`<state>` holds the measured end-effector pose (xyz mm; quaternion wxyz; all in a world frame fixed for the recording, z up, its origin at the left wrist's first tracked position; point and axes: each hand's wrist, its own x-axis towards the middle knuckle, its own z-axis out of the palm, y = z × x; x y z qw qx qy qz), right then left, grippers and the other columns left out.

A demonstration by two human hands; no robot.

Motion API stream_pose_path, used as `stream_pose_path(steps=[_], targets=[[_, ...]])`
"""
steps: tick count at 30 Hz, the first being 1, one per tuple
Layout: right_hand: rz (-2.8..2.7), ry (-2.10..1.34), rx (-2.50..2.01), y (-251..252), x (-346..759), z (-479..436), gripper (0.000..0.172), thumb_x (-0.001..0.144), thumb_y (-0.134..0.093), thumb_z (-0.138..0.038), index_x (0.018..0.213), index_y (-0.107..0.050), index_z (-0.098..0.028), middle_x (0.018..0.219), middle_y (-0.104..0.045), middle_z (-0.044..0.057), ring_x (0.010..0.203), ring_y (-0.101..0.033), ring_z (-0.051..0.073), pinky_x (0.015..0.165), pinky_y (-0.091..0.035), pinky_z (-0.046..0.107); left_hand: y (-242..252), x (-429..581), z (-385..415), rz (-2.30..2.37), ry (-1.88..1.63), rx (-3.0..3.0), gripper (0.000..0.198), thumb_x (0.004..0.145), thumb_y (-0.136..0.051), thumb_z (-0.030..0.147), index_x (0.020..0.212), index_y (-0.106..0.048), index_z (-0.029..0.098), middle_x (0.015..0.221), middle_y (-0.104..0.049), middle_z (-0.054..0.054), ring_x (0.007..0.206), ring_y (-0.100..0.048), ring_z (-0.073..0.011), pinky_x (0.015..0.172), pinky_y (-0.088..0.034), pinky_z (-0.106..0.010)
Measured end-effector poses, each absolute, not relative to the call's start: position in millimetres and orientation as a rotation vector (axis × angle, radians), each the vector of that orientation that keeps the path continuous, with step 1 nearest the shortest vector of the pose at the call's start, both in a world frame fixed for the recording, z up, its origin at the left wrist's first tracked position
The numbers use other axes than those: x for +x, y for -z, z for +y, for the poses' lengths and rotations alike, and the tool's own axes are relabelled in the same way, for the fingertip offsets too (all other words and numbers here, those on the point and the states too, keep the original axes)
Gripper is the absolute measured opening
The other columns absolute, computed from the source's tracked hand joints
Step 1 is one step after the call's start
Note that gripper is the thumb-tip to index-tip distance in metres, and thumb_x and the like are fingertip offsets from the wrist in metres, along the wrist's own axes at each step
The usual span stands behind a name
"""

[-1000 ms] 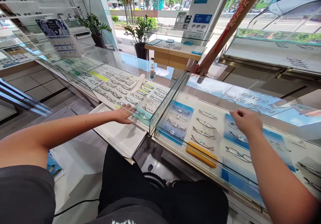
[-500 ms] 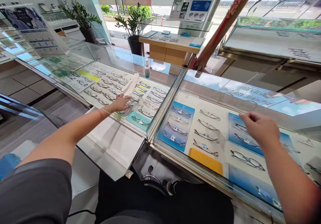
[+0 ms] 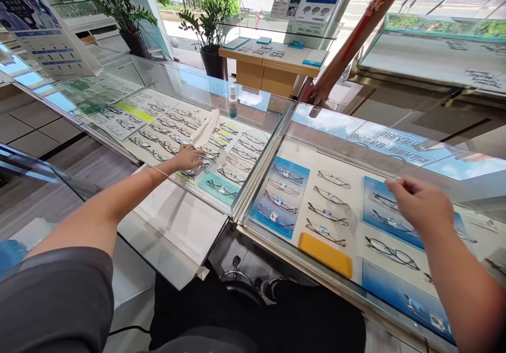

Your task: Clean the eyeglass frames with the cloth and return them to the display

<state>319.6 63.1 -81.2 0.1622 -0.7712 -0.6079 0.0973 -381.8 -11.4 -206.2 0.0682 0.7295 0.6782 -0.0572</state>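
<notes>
My left hand point(image 3: 188, 158) reaches over the left glass display case, palm down, with its fingers apart. Just beyond it lies a crumpled whitish cloth point(image 3: 205, 128), its near end touching or almost touching the fingers. A small spray bottle point(image 3: 233, 103) with bluish liquid stands upright on the glass behind the cloth. My right hand point(image 3: 421, 203) is above the right display case, fingers curled and thumb pressed to the index finger. Whatever it pinches, if anything, is hidden. Under it are eyeglasses point(image 3: 391, 253) and a blue display card point(image 3: 369, 200).
Rows of eyeglasses point(image 3: 326, 213) lie inside both cases, beside a yellow case point(image 3: 326, 254). A seam point(image 3: 263, 158) divides the cases. An open drawer point(image 3: 185, 226) juts out near my legs. A desk calendar point(image 3: 59, 42) stands at left, a potted plant point(image 3: 209, 31) behind.
The view has tilted slightly downward, so the background sits higher. Both hands keep nearly the same pose and place; the cloth and bottle have not moved.
</notes>
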Motion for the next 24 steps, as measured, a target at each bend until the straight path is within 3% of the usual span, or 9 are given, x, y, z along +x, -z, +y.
stream_pose_path(steps=[12,24], targets=[[-1.771,-0.278,-2.178,85,322,65,0.041,0.077,-0.045,-0.07,0.077,-0.053,-0.03,0.067,-0.057,0.004,0.068,-0.052,0.027,0.062,-0.034,0.04,192,-390,-27,2.02,0.21,2.253,0.057,0.1,-0.047,0.053,0.135,-0.082,0.028,0.147,-0.078,-0.009,0.139,-0.055,-0.0411,0.112,-0.032,-0.055],[-1.768,-0.288,-2.179,82,320,62,0.041,0.078,-0.045,-0.07,0.077,-0.052,-0.029,0.066,-0.056,0.003,0.068,-0.052,0.026,0.062,-0.034,0.041,185,-395,-27,1.977,0.317,2.274,0.06,0.102,-0.042,0.056,0.129,-0.086,0.026,0.147,-0.078,-0.008,0.146,-0.054,-0.0431,0.114,-0.032,-0.055]])
